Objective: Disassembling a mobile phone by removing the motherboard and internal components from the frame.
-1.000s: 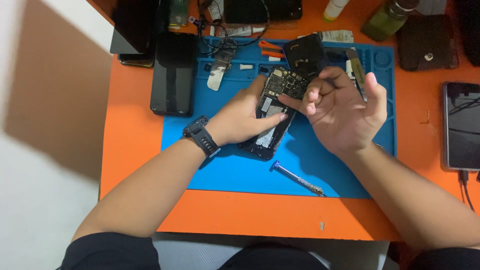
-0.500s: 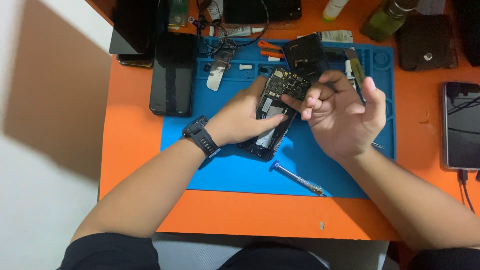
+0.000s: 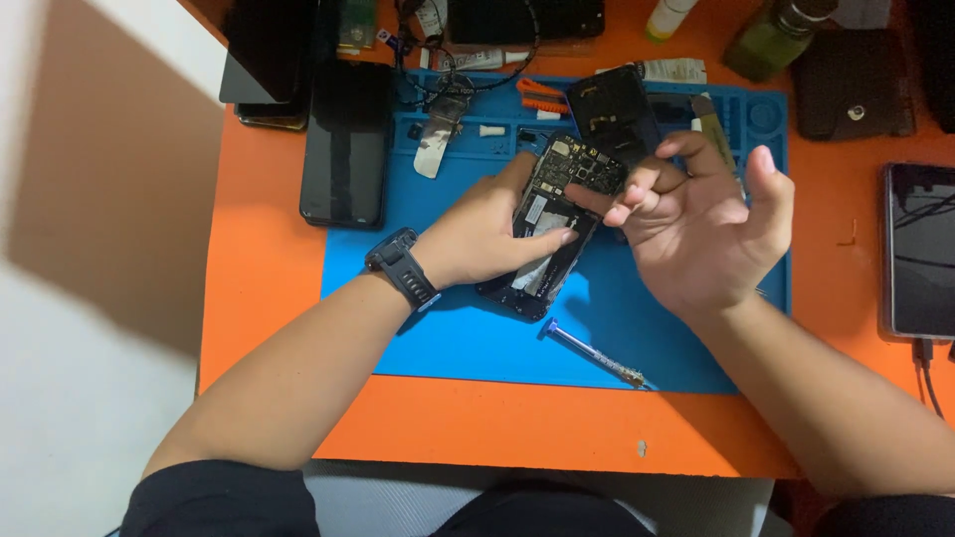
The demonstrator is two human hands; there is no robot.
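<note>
An opened black phone (image 3: 553,231) with its circuit board exposed lies tilted over the blue work mat (image 3: 468,333). My left hand (image 3: 482,231), with a black watch on its wrist, grips the phone along its left side, thumb across the lower part. My right hand (image 3: 696,224) is palm up just to the right, fingers curled, with a fingertip touching the phone's board near its upper right edge. Whether the right fingers pinch a small part is too small to tell.
A screwdriver (image 3: 594,354) lies on the mat near its front edge. A black phone (image 3: 346,139) lies at the mat's left. A dark phone part (image 3: 619,99), orange tweezers (image 3: 542,94) and cables sit at the back. Another phone (image 3: 921,249) lies right; bottles stand behind.
My right hand has shifted slightly left, fingers curling closer onto the phone's board. My left hand and the phone have stayed almost where they were.
</note>
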